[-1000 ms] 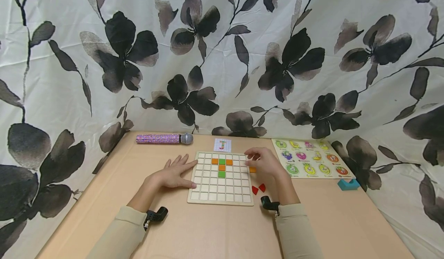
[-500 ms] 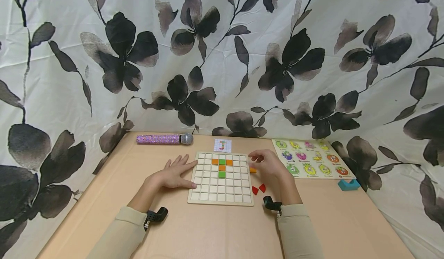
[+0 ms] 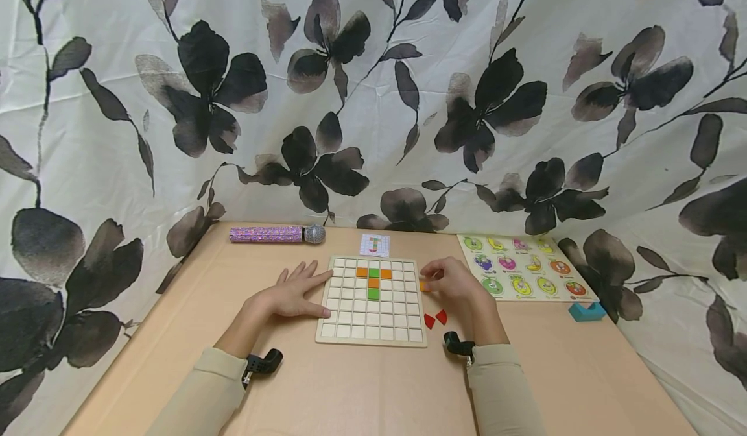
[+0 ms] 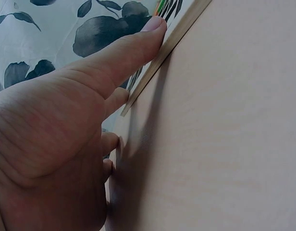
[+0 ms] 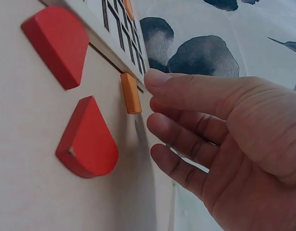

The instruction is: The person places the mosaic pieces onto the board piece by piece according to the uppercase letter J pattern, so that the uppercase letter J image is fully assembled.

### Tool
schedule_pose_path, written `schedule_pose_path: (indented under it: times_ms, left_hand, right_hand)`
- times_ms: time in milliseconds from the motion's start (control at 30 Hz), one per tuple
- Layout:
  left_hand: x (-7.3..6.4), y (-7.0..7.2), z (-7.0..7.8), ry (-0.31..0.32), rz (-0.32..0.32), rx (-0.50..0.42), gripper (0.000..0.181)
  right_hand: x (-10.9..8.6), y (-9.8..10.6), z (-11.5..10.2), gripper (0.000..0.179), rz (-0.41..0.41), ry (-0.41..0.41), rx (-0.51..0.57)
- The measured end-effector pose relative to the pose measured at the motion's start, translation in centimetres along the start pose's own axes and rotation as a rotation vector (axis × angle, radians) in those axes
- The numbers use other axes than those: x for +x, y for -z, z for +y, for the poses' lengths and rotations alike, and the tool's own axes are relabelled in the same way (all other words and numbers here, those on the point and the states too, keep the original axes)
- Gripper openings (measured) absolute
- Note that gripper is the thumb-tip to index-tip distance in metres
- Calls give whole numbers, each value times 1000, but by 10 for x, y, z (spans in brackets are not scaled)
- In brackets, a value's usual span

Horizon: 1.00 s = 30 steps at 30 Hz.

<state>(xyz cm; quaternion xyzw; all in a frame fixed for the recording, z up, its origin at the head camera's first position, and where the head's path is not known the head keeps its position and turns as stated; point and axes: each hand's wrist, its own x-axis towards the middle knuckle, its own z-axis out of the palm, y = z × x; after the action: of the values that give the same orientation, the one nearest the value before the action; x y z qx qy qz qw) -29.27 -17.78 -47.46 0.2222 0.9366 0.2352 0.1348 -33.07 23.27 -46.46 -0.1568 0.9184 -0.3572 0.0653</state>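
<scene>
A pale wooden grid board (image 3: 373,342) lies on the table, with a few orange and green square tiles (image 3: 373,283) set in its upper cells. My left hand (image 3: 292,294) is spread flat at the board's left side; in the left wrist view its thumb (image 4: 148,38) rests on the board's edge. Just right of the board, my right hand (image 3: 455,279) is over a loose orange block (image 5: 130,94). Its fingers are loosely bent, the fingertips right beside the block, with nothing seen between them. Two red wedge-shaped blocks (image 5: 92,139) lie nearer to me, by the board's right edge.
A small card with a coloured J on a grid (image 3: 375,244) lies behind the board. At the back left is a glittery purple microphone (image 3: 268,234). A fruit picture sheet (image 3: 513,267) and a blue notched block (image 3: 586,311) lie on the right; a floral cloth hangs behind.
My right hand has shifted from the board's right edge a little to the right and towards me, down by the orange block. The left hand has stayed in place.
</scene>
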Motion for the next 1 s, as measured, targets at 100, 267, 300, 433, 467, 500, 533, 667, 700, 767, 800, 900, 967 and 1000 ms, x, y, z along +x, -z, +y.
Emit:
schedule_pose_path:
  times_ms: [100,267,300,433,467,500,533,667,700,767,800,900,967,1000]
  left_hand:
    - [0,0,0,0,-1,-5,99]
    - [0,-1,0,0,1,-5,99]
    - [1,-2,0,0,1,-4,99]
    - [1,-2,-1,2,1,-6,99]
    - [1,-1,-1,2,1,-7,99]
    - [1,-1,-1,2,1,-7,99]
    - [0,-1,-1,2,2,-7,99]
    - [0,-1,-1,-1,4,-3,98]
    - [0,-1,0,-1,5,-2,98]
    - [0,-1,0,-4,7,-3,98]
    - [0,-1,0,-5,7,-4,98]
    - [0,-1,1,-3,6,-5,98]
    - [-1,-1,1,-4,5,-5,98]
    - [-1,0,1,-3,5,-6,98]
  right_hand:
    - [-1,-1,1,26,-8,-5,-10]
    - [-2,-3,3,24,-12,-28,-14]
    - [-2,-4,3,24,-12,-31,-14]
    - [-2,-6,4,23,-11,-38,-15]
    - [-2,-6,3,23,-10,-41,-16]
    - [-2,-6,3,22,-8,-42,-19]
    - [-2,-6,3,22,-6,-44,-20]
    - [-2,-7,2,22,0,-43,-24]
    - [-2,-7,2,22,1,-43,-22]
    - [-3,-7,2,23,2,-41,-21]
    - [-3,-7,1,23,3,-41,-25]
    - [-3,-7,1,24,3,-38,-26]
    - [-2,-7,1,23,3,-36,-25]
    - [-2,-7,1,23,2,-35,-25]
